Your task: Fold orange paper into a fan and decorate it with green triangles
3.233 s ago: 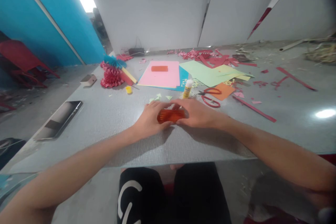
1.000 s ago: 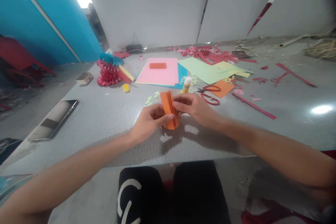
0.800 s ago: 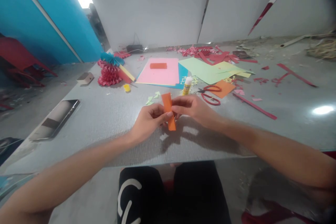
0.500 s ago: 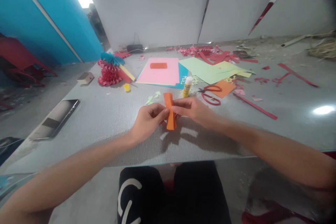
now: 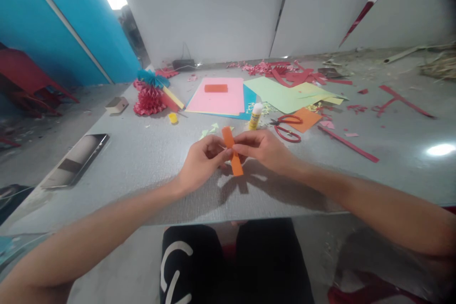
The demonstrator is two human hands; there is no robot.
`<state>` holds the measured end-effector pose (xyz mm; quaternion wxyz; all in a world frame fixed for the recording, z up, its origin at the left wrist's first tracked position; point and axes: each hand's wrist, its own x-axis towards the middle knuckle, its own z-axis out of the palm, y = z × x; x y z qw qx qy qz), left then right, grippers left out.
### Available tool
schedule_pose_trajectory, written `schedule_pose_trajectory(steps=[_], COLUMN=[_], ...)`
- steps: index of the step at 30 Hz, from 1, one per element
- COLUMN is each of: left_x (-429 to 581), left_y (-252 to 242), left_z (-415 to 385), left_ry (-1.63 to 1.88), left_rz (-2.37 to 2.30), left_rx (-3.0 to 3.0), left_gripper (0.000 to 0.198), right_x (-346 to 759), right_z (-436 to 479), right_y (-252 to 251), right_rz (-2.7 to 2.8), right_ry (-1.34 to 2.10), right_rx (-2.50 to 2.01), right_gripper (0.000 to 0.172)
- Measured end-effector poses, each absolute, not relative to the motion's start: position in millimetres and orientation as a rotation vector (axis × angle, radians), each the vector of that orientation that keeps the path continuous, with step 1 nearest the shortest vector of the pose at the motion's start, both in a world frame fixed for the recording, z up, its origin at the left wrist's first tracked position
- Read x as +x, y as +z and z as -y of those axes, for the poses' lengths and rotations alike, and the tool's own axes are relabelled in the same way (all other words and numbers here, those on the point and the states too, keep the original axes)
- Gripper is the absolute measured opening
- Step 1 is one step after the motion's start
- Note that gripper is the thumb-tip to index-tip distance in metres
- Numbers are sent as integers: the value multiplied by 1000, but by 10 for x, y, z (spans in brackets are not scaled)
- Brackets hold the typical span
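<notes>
Both my hands hold a folded orange paper strip (image 5: pixel 232 150) just above the grey table (image 5: pixel 149 161), near its front middle. My left hand (image 5: pixel 201 161) pinches the strip's middle from the left with closed fingers. From the right, my right hand (image 5: pixel 265 148) pinches the same middle. The strip stands nearly upright, tilted slightly with its top to the left, and its ends stick out above and below my fingers.
Behind my hands lie a glue stick (image 5: pixel 255 116), red scissors (image 5: pixel 288 126), pink paper (image 5: pixel 217 97) with a small orange block (image 5: pixel 215 88), green sheets (image 5: pixel 285 95) and red scraps (image 5: pixel 295 76). A red pleated paper ball (image 5: pixel 148 99) and a phone (image 5: pixel 76 159) sit left.
The orange paper was pressed flat on the table under both hands; it is now lifted and held upright, squeezed narrower at the middle, with its lower end swung a little to the right.
</notes>
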<state>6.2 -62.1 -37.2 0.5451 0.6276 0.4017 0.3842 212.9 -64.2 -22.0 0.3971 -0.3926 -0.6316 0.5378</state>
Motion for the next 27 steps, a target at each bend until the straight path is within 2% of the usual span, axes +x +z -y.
schedule_pose_trajectory(steps=[4,12,20,27], left_x=[66,61,77,59], left_y=[-360,-353,-350,-387], left_z=[622,634,629,597], left_ry=[910,947,924,933], left_rz=[-931,-946,-892,-797], left_rx=[1498,1525,1363,1184], left_gripper=[24,17,12,9], right_x=[2128,2111,2100,2119], right_z=[636,659,658,642], right_y=[-260,-300,-244,-269], right_rz=[1558,1524,1396,1319], right_ry=[1331,1394,1489,1528], right_rx=[-982,-971,-1021,-1028], right_gripper=[23,15,7,8])
